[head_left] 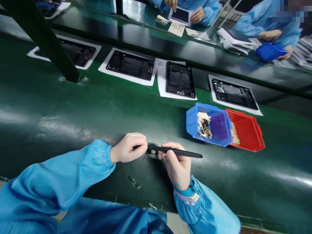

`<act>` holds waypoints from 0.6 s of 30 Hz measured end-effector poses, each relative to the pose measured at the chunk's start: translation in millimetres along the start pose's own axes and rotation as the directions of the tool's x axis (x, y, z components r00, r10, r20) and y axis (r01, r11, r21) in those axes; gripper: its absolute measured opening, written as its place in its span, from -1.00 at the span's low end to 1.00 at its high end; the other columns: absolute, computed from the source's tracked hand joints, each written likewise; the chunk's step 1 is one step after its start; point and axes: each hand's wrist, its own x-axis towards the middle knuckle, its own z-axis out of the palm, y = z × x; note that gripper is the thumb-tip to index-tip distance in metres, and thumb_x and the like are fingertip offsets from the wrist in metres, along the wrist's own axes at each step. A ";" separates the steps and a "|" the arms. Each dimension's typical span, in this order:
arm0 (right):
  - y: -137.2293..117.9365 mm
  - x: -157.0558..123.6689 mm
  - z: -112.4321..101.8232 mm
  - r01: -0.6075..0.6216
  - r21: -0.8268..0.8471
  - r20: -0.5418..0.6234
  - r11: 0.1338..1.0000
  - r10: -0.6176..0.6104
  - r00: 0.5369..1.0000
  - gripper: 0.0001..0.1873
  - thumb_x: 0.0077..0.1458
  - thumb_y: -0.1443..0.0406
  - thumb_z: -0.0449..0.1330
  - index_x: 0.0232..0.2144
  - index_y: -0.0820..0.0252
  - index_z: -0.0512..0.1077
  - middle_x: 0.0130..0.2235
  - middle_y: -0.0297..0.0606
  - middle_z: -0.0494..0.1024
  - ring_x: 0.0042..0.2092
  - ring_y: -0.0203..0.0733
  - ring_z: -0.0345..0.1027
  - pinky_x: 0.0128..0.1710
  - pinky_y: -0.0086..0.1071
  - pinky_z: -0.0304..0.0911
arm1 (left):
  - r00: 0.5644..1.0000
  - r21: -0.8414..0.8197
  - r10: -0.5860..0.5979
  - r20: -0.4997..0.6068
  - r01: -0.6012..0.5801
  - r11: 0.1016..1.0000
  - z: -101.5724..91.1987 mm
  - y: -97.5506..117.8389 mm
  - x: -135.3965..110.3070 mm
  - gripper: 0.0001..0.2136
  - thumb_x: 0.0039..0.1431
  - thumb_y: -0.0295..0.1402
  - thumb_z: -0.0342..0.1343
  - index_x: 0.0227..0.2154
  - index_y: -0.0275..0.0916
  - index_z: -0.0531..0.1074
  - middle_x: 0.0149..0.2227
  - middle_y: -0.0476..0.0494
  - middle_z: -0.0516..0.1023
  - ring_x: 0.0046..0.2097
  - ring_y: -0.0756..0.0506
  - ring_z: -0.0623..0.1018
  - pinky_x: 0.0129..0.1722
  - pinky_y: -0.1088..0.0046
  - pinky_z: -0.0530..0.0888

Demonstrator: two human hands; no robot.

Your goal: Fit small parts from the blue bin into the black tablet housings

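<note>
My right hand (179, 165) is closed around a pair of long black tweezers (186, 153), whose rounded back end points right and whose tips reach toward my left hand. My left hand (131, 148) is pinched shut on a small dark part, mostly hidden by the fingers. Between the hands, a small dark piece with a light patch (152, 151) shows by the tweezers, and a thin dark strand hangs below. A small clear and dark scrap (133, 182) lies on the green bench (102, 107) below the hands.
A blue bin (220, 130) with small tan and black pieces stands right of my hands, against a red bin (246, 130). Several black tablet housings (180, 79) lie on white sheets along the back. A green post (46, 39) rises at left. Two co-workers sit opposite.
</note>
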 end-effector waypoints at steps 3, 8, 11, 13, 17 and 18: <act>-1.3 1.5 1.5 0.020 0.035 0.043 0.999 -0.022 0.999 -0.87 0.13 0.23 0.17 -0.28 0.10 0.48 -0.45 -0.37 0.49 -0.45 -0.36 0.37 -0.41 -0.46 0.31 | 0.999 -0.024 0.021 0.039 -0.020 1.000 -0.5 0.5 0.6 -0.75 0.16 -0.48 -0.09 -0.64 -0.24 0.23 -0.62 0.00 0.30 -0.53 0.03 0.31 -0.49 0.51 0.26; -1.7 1.2 3.4 0.018 0.051 0.049 0.999 -0.020 0.999 -0.85 0.12 0.22 0.17 -0.28 0.13 0.48 -0.45 -0.35 0.49 -0.46 -0.33 0.37 -0.42 -0.42 0.31 | 0.998 -0.020 0.031 0.056 -0.030 0.999 1.4 0.6 1.9 -0.75 0.16 -0.48 -0.09 -0.63 -0.25 0.23 -0.62 -0.02 0.32 -0.52 0.02 0.32 -0.48 0.50 0.27; 0.6 -1.3 3.9 0.008 0.040 0.030 0.999 -0.009 1.000 -0.84 0.12 0.21 0.18 -0.29 0.15 0.48 -0.47 -0.32 0.50 -0.47 -0.31 0.38 -0.44 -0.41 0.32 | 0.999 0.048 0.031 0.035 -0.033 0.998 3.8 1.4 -0.5 -0.74 0.18 -0.46 -0.11 -0.63 -0.25 0.24 -0.61 -0.03 0.33 -0.51 0.01 0.33 -0.47 0.50 0.27; 2.7 -1.8 1.2 0.019 0.025 -0.013 1.000 -0.019 1.000 -0.84 0.11 0.21 0.18 -0.29 0.16 0.48 -0.46 -0.30 0.51 -0.47 -0.29 0.39 -0.45 -0.40 0.33 | 1.000 0.180 0.028 0.013 -0.029 0.983 2.3 -0.2 -2.7 -0.73 0.19 -0.45 -0.15 -0.61 -0.25 0.27 -0.60 -0.05 0.36 -0.51 0.00 0.33 -0.45 0.47 0.27; 0.8 4.3 -20.4 0.114 -0.018 -0.107 0.993 -0.116 0.988 -0.81 0.11 0.19 0.17 -0.26 0.15 0.46 -0.45 -0.28 0.52 -0.46 -0.25 0.41 -0.45 -0.37 0.36 | 0.973 0.408 -0.212 -0.094 0.231 0.883 -16.8 -20.2 10.2 -0.71 0.17 -0.36 -0.16 -0.60 -0.24 0.32 -0.56 -0.06 0.41 -0.47 -0.03 0.39 -0.39 0.44 0.31; -1.8 6.5 -29.1 0.145 -0.041 -0.107 0.989 -0.149 0.983 -0.81 0.11 0.19 0.17 -0.26 0.15 0.47 -0.45 -0.27 0.52 -0.46 -0.24 0.42 -0.44 -0.36 0.37 | 0.943 0.406 -0.299 -0.147 0.333 0.851 -24.0 -29.0 20.9 -0.69 0.19 -0.33 -0.18 -0.59 -0.24 0.33 -0.55 -0.06 0.42 -0.47 -0.03 0.41 -0.39 0.45 0.33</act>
